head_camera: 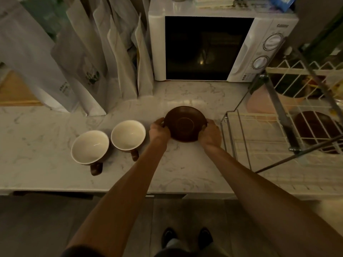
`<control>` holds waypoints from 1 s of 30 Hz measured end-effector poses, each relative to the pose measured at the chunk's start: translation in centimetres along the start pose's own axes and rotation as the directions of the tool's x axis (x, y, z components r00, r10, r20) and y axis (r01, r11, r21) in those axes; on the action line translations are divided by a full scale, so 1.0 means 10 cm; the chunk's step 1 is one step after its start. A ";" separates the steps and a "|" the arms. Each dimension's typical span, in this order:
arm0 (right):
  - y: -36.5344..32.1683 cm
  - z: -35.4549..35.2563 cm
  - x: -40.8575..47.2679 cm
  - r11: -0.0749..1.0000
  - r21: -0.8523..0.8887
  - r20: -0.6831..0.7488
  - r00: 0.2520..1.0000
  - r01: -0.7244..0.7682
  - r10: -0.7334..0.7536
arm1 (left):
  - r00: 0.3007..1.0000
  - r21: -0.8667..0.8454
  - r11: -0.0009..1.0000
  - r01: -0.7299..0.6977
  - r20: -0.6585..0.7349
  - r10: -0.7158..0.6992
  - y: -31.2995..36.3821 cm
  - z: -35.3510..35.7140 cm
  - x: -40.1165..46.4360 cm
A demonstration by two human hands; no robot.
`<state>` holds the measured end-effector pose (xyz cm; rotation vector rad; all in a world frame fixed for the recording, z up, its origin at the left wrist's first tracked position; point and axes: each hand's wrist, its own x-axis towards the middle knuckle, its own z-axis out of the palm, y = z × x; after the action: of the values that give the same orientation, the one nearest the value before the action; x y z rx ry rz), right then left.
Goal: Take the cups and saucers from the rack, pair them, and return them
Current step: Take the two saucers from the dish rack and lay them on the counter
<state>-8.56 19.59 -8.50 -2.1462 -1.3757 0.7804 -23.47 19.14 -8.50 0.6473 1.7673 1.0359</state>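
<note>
A dark brown saucer sits at the middle of the marble counter. My left hand grips its left rim and my right hand grips its right rim. Two cups stand upright to the left, cream inside with brown handles pointing toward me: one cup nearer the counter's front, the other cup beside my left hand. A second brown saucer lies in the wire rack at the right, partly hidden by the wires.
A white microwave stands at the back of the counter. Several tall pale paper bags line the back left. A pink item rests in the rack's far part. The counter's front edge runs just below the cups.
</note>
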 end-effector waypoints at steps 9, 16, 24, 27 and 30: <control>-0.02 -0.03 -0.03 0.999 -0.034 0.026 0.999 0.026 -0.025 | 0.999 0.142 0.988 -0.053 0.019 0.051 0.04 -0.02 -0.07; -0.09 -0.19 -0.21 0.991 -0.120 0.075 0.996 0.056 -0.047 | 0.986 0.284 0.944 -0.166 0.052 0.157 0.00 -0.10 -0.29; -0.08 -0.48 -0.63 0.822 -0.387 0.126 0.907 0.417 -0.401 | 0.930 0.515 0.776 -0.365 0.166 0.327 -0.01 -0.33 -0.75; -0.03 -0.58 -0.79 0.751 -0.362 0.192 0.833 0.552 -0.519 | 0.896 0.593 0.671 -0.444 0.297 0.331 0.01 -0.45 -0.97; 0.06 -0.75 -0.92 0.683 -0.243 0.338 0.720 0.689 -0.606 | 0.822 0.710 0.418 -0.566 0.454 0.343 0.02 -0.57 -1.24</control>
<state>-6.08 10.31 -1.52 -1.5878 -2.3778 0.5151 -23.63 7.42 -1.50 1.8853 1.8306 0.3144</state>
